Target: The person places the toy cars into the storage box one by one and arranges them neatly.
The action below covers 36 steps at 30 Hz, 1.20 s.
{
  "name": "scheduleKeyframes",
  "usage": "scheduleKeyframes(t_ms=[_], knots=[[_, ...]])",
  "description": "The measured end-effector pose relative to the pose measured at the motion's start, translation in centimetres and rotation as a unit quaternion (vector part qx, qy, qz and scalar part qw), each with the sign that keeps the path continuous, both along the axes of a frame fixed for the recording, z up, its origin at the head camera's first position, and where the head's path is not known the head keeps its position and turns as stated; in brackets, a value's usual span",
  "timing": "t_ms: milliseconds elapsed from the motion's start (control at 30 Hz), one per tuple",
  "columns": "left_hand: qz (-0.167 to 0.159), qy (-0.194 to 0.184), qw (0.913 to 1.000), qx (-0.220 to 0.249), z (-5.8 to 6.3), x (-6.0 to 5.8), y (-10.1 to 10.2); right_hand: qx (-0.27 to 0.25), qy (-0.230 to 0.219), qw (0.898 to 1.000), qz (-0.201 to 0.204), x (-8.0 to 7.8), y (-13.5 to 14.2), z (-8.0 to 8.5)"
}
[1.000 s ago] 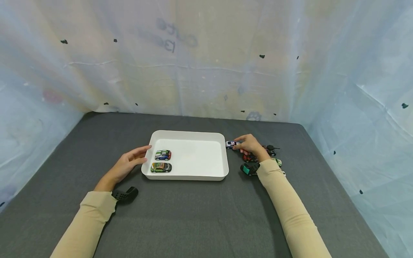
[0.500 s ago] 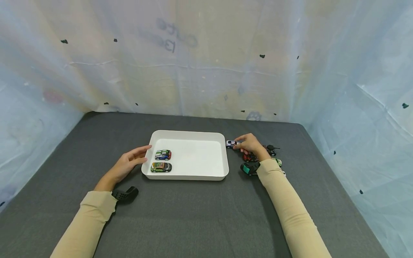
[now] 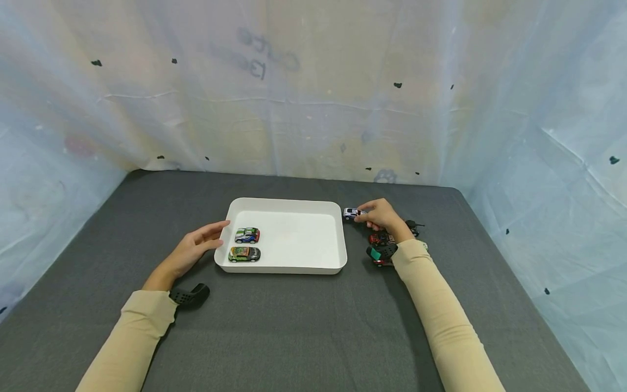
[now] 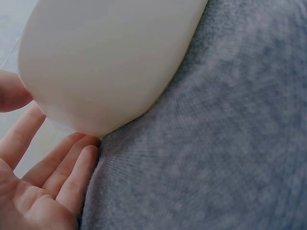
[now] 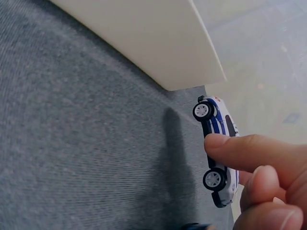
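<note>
My right hand [image 3: 383,214] pinches a white and blue toy car [image 3: 351,213] between thumb and fingers, just beyond the tray's right rim. In the right wrist view the toy car [image 5: 218,120] is side-on, wheels showing, lifted above the cloth with a shadow below. A white rectangular tray [image 3: 303,237] lies in the middle of the table. Against its left edge rests my left hand [image 3: 191,250], fingers extended; the left wrist view shows fingertips right at the tray's outer wall [image 4: 110,62]. Inside, at the left, sit a blue, white and green toy car [image 3: 247,235] and a green-orange one [image 3: 244,254].
Right of the tray, partly hidden under my right wrist, are a red and black toy car [image 3: 381,238], another red one [image 3: 383,262] and a dark toy with a protruding part [image 3: 414,226]. Grey cloth [image 3: 274,321] covers the table; pale sheeting [image 3: 313,109] hangs behind and beside it.
My right hand has raised the white and blue toy car slightly, up and away from its earlier spot beside the tray. My left hand and the tray stay put.
</note>
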<state>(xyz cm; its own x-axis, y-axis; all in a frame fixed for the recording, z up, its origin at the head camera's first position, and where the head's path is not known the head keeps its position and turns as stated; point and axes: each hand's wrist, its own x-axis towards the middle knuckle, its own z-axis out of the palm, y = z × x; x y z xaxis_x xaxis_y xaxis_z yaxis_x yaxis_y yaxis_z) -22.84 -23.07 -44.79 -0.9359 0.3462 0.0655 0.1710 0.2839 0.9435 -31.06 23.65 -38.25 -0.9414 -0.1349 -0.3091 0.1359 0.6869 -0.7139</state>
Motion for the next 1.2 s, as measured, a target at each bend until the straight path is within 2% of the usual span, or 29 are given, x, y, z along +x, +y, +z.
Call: scheduleKeyframes(t_ms=[267,500,767,933,1200], knots=[[-0.001,0.002,1.0,0.0,-0.1,0.0,-0.1,0.0,0.013,1.0,-0.006,-0.2,-0.1,0.5],[-0.003,0.001,1.0,0.002,-0.1,0.1,-0.1,0.002,0.032,0.999,0.005,-0.2,-0.4,1.2],[-0.003,0.0,1.0,0.008,-0.1,0.0,-0.1,-0.027,0.047,0.998,0.012,0.2,-1.3,2.1],[-0.001,-0.002,1.0,0.004,-0.1,0.0,-0.1,-0.029,0.062,0.997,0.03,0.4,-1.8,2.5],[-0.004,0.001,1.0,0.007,0.0,0.0,-0.2,-0.042,0.052,0.997,0.028,0.1,-3.1,2.7]])
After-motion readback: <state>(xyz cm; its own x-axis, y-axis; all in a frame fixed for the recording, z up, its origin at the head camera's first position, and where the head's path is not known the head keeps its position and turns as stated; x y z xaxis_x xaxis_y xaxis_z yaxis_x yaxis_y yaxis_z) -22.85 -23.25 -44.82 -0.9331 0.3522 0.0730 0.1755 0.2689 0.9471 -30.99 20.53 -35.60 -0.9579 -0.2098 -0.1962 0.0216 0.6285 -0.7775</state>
